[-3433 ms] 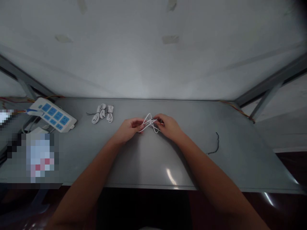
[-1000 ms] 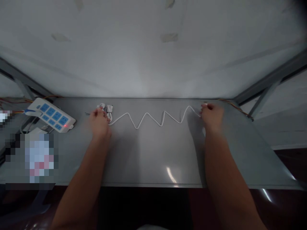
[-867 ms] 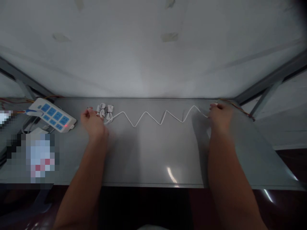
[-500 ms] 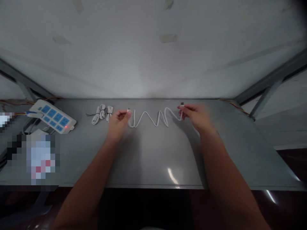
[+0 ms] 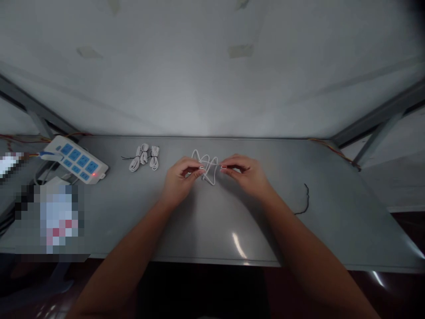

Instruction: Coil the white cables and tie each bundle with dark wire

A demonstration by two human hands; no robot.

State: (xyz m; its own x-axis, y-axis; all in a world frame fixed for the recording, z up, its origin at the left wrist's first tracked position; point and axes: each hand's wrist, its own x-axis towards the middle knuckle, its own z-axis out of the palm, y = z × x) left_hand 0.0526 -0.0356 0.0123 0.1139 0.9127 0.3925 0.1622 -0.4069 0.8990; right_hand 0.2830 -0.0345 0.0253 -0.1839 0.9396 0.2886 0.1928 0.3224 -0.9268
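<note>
A white USB cable (image 5: 213,177) hangs in loose loops between my two hands, low over the grey table. My left hand (image 5: 182,178) pinches one end connector of it between thumb and fingers. With a similar pinch, my right hand (image 5: 245,172) grips the other connector. Both connector openings face each other across a small gap. Left of my left hand lie bundled white cables (image 5: 144,155), bound with black ties.
At the left stands a white power strip (image 5: 99,172) with blue sockets and a lit red light. A blurred-out object lies in front of it. A black twist tie (image 5: 307,199) rests on the table (image 5: 212,230) beside my right forearm. A grey wall (image 5: 199,88) closes off the back.
My hands have come closer together, and the cable, stretched in a zigzag before, is now bunched in loops. The connectors have turned toward each other. The black tie has come into sight.
</note>
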